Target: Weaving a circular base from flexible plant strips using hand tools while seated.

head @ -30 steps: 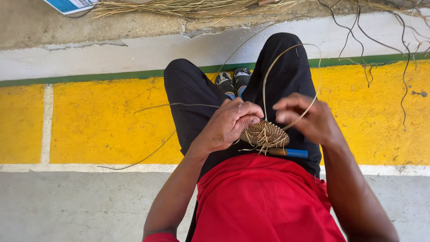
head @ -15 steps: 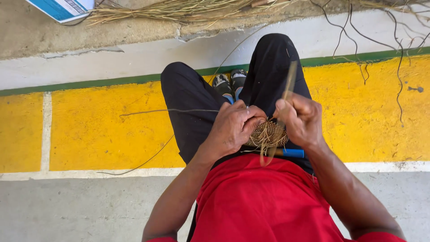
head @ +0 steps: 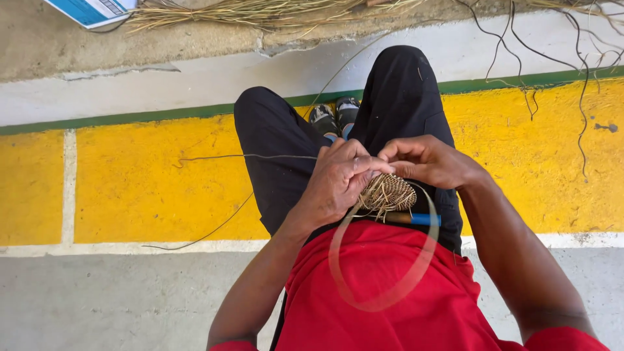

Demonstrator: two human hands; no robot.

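On the lap, just above the red shirt [head: 390,292], sits the small coiled weave [head: 389,192], a round disc of tan fibre resting against the black trousers [head: 279,149]. The left hand [head: 338,182] clamps its near edge, fingers pressed together around the rim. The right hand [head: 426,161] meets it above the disc, fingertips pinching what looks like the working strand [head: 383,302], which swings in a blurred loop over the shirt. A blue-handled tool [head: 416,219] lies across the thigh, just beside the disc.

To do this stitch well, I judge the left grip should stay firm so the coil cannot twist, and the strand should be drawn snug against the previous round, kept flat and untangled. Spare fibres [head: 260,10] lie on the ground ahead.
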